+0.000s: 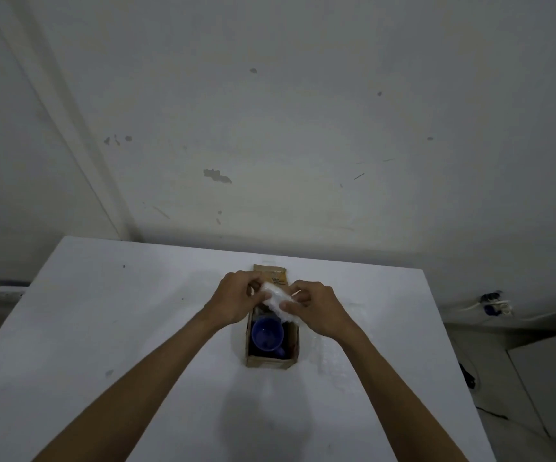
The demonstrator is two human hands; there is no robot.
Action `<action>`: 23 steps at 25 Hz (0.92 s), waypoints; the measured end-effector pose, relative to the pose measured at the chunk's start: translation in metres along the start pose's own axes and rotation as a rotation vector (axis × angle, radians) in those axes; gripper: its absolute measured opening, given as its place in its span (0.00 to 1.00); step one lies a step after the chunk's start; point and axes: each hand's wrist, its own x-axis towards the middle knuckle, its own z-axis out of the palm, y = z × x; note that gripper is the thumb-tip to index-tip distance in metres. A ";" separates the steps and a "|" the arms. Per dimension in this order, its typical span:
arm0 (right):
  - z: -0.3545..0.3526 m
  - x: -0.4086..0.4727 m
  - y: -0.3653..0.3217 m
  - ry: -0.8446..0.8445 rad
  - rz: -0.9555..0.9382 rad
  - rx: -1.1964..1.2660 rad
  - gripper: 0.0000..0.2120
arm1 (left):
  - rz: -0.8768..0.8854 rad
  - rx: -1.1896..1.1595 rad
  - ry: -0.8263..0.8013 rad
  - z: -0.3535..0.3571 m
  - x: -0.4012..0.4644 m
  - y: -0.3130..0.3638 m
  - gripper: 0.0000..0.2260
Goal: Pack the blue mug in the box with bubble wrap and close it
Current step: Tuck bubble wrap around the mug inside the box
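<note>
bubble wrap (278, 300) over box (270, 361), mug (266, 333) inside

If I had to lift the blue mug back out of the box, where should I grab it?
Probably the rim, from straight above. The mug stands upright, mouth up, in the box; the walls hem its sides and the handle sits low at the near corner.

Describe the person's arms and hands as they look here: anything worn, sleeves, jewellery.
Both forearms are bare up to the bottom frame edge, with no sleeves in view. The left hand and right hand wear no gloves. No watch, bracelet or ring shows on either; the dim light hides finer detail.
</note>
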 end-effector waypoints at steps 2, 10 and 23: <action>0.001 0.005 0.000 -0.014 -0.014 -0.153 0.11 | -0.016 0.024 0.023 0.011 0.002 0.001 0.07; 0.015 0.022 0.026 -0.007 0.190 -0.121 0.11 | -0.134 -0.186 0.039 0.035 0.005 -0.021 0.14; 0.090 0.035 0.067 0.198 0.307 -0.531 0.08 | 0.018 0.477 -0.291 0.081 -0.044 -0.084 0.23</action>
